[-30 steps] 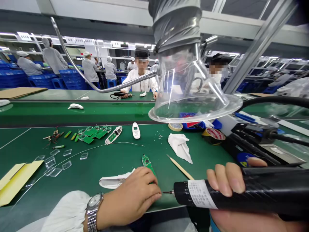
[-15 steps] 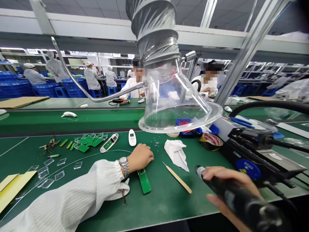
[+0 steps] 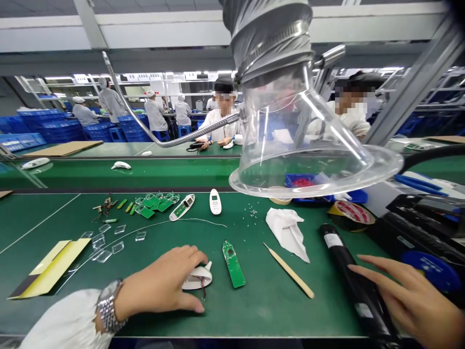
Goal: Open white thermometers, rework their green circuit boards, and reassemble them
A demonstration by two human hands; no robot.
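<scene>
My left hand [image 3: 160, 281] is curled over a white plastic casing [image 3: 199, 278], with fingers on top and thumb below it. Red and black wires trail from the casing. A green circuit board [image 3: 233, 264] lies just right of that hand, apart from it. My right hand [image 3: 410, 295] is spread open and holds nothing. It is nearest to a black electric screwdriver [image 3: 348, 276] lying on the green mat [image 3: 254, 315], its fingertips close to the tool's barrel. A wooden stick [image 3: 290, 271] and a white cloth [image 3: 288, 233] lie between the board and the screwdriver.
Several clear plastic pieces [image 3: 105, 242] and a yellow card [image 3: 51, 269] lie left. Green boards [image 3: 156, 203] and a white remote [image 3: 215, 201] sit further back. A clear fume hood [image 3: 301, 145] hangs overhead. A soldering station [image 3: 417, 228] stands right. Co-workers sit across the bench.
The black screwdriver has left my right hand and now lies on the mat. My left hand has moved down from mid-mat onto the white casing.
</scene>
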